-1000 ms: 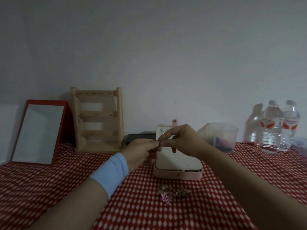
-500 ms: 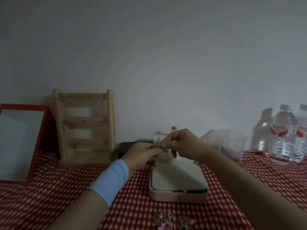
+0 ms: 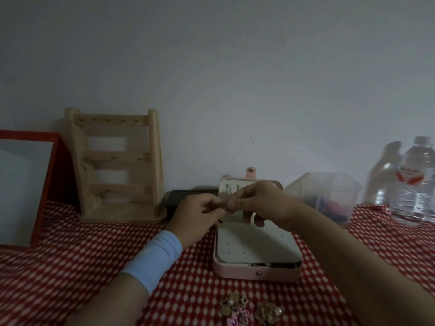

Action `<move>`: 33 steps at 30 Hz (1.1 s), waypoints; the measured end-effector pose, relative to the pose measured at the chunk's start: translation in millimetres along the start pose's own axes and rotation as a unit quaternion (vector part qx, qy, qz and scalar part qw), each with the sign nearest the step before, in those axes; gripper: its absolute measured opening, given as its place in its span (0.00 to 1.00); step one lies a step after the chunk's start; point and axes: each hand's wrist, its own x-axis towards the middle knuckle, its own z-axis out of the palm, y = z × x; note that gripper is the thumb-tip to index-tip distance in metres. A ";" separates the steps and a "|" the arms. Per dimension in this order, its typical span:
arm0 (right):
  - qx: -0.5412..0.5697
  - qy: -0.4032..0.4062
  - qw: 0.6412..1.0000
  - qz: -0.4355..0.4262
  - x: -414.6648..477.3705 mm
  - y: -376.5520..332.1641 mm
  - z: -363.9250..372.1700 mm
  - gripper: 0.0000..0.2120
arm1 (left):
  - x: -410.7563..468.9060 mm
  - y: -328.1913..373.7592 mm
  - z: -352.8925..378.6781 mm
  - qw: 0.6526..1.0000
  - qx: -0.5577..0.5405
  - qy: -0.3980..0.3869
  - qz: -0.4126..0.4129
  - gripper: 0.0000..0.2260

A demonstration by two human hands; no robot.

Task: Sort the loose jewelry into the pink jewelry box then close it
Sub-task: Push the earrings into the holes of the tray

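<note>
The pink jewelry box (image 3: 256, 275) sits open on the tablecloth, right of centre in the lower half of the frame. Its white perforated insert faces up and its lid (image 3: 226, 187) stands upright at the back, with a pink snap tab sticking up above it. In front of the lid, over the box's back left corner, the two hands meet. The left hand (image 3: 197, 215) and right hand (image 3: 261, 203) both have thumb and fingers curled into a narrow pinch on a small item (image 3: 225, 208), too small to identify. The left wrist wears a light blue wristband (image 3: 155, 257).

The loose jewelry (image 3: 249, 309), gold pieces and a pink one, lies in a small heap at the bottom edge, below the box and apart from it.

On the red-and-white checked tablecloth (image 3: 70, 255), a wooden jewelry stand (image 3: 117, 165) rises at centre left, with a red-framed mirror (image 3: 23, 189) at the left edge. A black box (image 3: 179, 198) lies behind the left hand. A clear plastic container (image 3: 327, 196) sits right of the lid, and a water bottle (image 3: 416, 184) stands at the right edge.
</note>
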 end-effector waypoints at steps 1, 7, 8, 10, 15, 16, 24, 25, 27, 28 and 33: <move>-0.005 0.004 1.000 -0.009 -0.8 0.9 0.2 0.04 | -0.2 -0.6 0.4 1.000 0.002 0.002 0.004 0.06; -0.040 0.000 0.998 -0.040 -2.8 6.7 3.3 0.01 | -0.3 -10.9 4.7 0.999 0.026 0.018 0.011 0.08; -0.048 0.001 0.998 -0.044 -2.4 7.9 3.4 0.02 | -0.4 -12.1 5.2 0.999 0.028 0.017 0.013 0.08; -0.063 0.012 0.997 -0.050 -1.5 11.1 2.4 0.03 | -0.4 -14.2 6.0 0.999 0.030 0.016 0.017 0.07; -0.186 0.034 0.979 -0.081 5.1 22.3 3.9 0.03 | -1.0 -28.7 4.6 0.994 0.110 -0.008 0.026 0.05; -0.214 0.035 0.972 -0.085 6.8 24.2 4.4 0.04 | -1.9 -32.0 3.6 0.991 0.129 -0.015 0.031 0.05; -0.312 0.021 0.942 -0.121 14.0 32.4 8.9 0.05 | -4.4 -39.0 0.5 0.983 0.168 -0.035 0.070 0.05; -0.316 0.022 0.941 -0.121 14.4 32.7 9.2 0.05 | -4.7 -39.4 0.8 0.982 0.172 -0.034 0.074 0.05; -0.321 0.025 0.938 -0.131 14.6 32.7 10.1 0.05 | -4.8 -40.3 1.2 0.980 0.175 -0.030 0.085 0.05; -0.321 0.025 0.937 -0.135 14.5 32.2 10.6 0.05 | -4.9 -40.8 1.0 0.980 0.177 -0.030 0.090 0.05; -0.335 0.020 0.932 -0.139 14.6 29.2 12.4 0.06 | -5.2 -43.1 1.6 0.979 0.179 -0.035 0.093 0.06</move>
